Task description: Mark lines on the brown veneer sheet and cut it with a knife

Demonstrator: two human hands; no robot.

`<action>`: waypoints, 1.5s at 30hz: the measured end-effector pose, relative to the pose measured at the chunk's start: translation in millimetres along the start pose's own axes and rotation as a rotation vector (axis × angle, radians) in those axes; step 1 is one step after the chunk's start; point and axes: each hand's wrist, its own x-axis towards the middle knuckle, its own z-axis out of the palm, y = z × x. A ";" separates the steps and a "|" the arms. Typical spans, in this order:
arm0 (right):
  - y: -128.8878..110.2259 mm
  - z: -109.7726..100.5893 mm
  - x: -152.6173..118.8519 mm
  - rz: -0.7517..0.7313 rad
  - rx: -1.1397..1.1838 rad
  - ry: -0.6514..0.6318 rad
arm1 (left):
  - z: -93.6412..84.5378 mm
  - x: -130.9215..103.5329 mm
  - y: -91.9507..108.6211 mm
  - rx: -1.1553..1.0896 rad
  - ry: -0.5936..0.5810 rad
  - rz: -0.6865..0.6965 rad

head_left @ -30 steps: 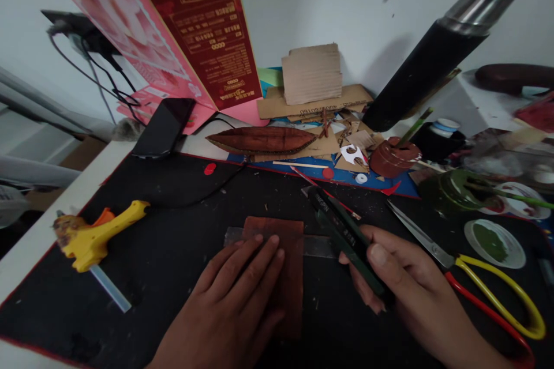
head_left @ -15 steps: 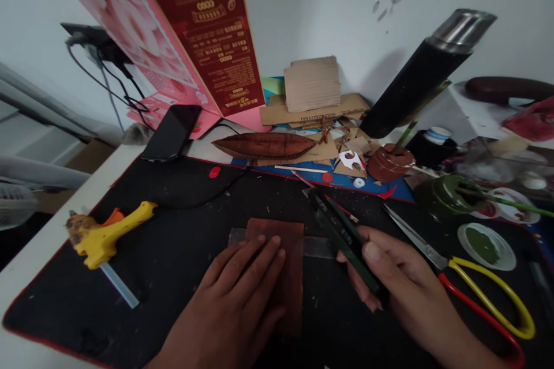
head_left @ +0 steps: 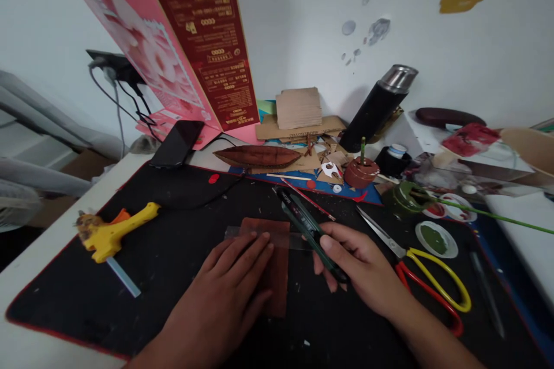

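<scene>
My left hand (head_left: 229,282) lies flat, fingers stretched forward, pressing on a reddish-brown painted rectangle (head_left: 279,277) of thin sheet and on a clear ruler (head_left: 296,241) laid across it. Part of the rectangle is hidden beneath that hand. In my right hand (head_left: 350,259) is a dark green utility knife (head_left: 309,228), held between thumb and fingers above the ruler's right end. Its front end points away to the upper left, apart from the sheet. Scissors (head_left: 393,245) with yellow and red handles lie right of this hand.
A yellow glue gun (head_left: 112,236) rests at left on the black mat (head_left: 182,253). Behind stand a brown boat shape (head_left: 259,155), cardboard scraps (head_left: 298,109), a black thermos (head_left: 372,115) and paint jars (head_left: 363,173). A phone (head_left: 177,144) leans by the pink-red box (head_left: 216,40).
The view has tilted up and turned right. My right hand has brought the utility knife slightly left, nearer the brown sheet. My left hand stays pressed on the sheet and ruler.
</scene>
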 end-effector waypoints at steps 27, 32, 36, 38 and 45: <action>-10.1 3.9 -2.2 0.073 -0.081 0.113 | 2.0 1.9 5.9 -0.055 -0.011 -0.047; -25.3 -1.6 -0.4 0.129 -0.259 0.082 | 2.6 2.1 6.3 -0.050 0.009 -0.053; -35.8 -6.2 6.0 0.069 -0.452 0.062 | 1.8 1.9 5.8 -0.075 0.018 -0.052; -40.0 -8.0 8.2 0.007 -0.606 0.036 | 0.9 2.3 5.6 -0.080 0.023 -0.047; -50.2 -14.1 9.5 -0.216 -0.980 -0.062 | -3.1 4.8 3.9 -0.105 0.018 -0.024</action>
